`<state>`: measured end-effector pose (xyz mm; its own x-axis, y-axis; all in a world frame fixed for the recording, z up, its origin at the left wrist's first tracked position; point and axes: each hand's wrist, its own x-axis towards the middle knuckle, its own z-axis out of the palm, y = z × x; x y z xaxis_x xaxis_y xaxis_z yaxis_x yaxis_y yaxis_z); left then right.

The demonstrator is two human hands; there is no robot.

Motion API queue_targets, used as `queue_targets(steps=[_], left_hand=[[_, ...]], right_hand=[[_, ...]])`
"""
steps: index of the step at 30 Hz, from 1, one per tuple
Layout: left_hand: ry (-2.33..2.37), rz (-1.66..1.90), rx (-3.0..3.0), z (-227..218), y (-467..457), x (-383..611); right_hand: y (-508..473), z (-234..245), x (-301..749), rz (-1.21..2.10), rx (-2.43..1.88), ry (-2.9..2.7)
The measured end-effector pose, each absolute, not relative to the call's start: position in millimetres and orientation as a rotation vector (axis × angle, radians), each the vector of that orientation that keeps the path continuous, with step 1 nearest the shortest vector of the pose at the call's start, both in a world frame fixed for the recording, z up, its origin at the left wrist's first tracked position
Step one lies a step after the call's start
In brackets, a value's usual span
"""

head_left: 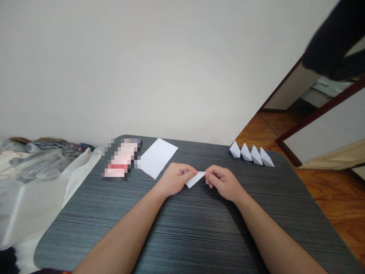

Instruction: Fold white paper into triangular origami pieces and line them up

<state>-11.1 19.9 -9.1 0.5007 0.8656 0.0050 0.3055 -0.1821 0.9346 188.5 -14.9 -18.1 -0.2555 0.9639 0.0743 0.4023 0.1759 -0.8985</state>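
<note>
Paper (192, 180), white, one piece, folded to a small pointed form with straight edges; located over the middle of the table, between the two hands, near the far half of the tabletop. Left hand (177, 179): gripping the piece at its left end, thumb laid along the top, fingers behind. Right hand (222, 182): thumb and forefinger pinched at the narrow right tip, remaining fingers curled toward the palm. Table (182, 232): dark grey, finely streaked grain, rounded corners, far edge set near a plain pale wall (171, 72). White sheet (159, 158): flat, lying at a slant beyond the left hand and to its left; single or stacked, cannot tell. Pixelated item (121, 160): pink and red patches with a dark border, just left of the sheet; identity obscured. Folded paper shapes (246, 152), four, white, faceted and pointed, set in a close row near the far right corner, beyond the right hand. Clear plastic wrapping (51, 160): crumpled, over bundled goods left of the table. Wood floor (327, 184): orange-brown, right of the table. Dark shape (336, 42): blurred, upper right, nature unclear.
</note>
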Motion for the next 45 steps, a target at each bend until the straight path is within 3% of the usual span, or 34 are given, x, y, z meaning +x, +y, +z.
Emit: queue_targets(steps=[17, 45], left_hand=[[0.951, 0.733, 1.643, -12.9, 23.2, -12.3], [0.807, 0.71, 1.939, -9.9, 24.0, -12.6]], right_hand=[[-14.0, -31.1, 189.9, 1.27, -1.085, -1.471], [-14.5, -23.6, 190.3, 1.028, -1.244, -1.649]])
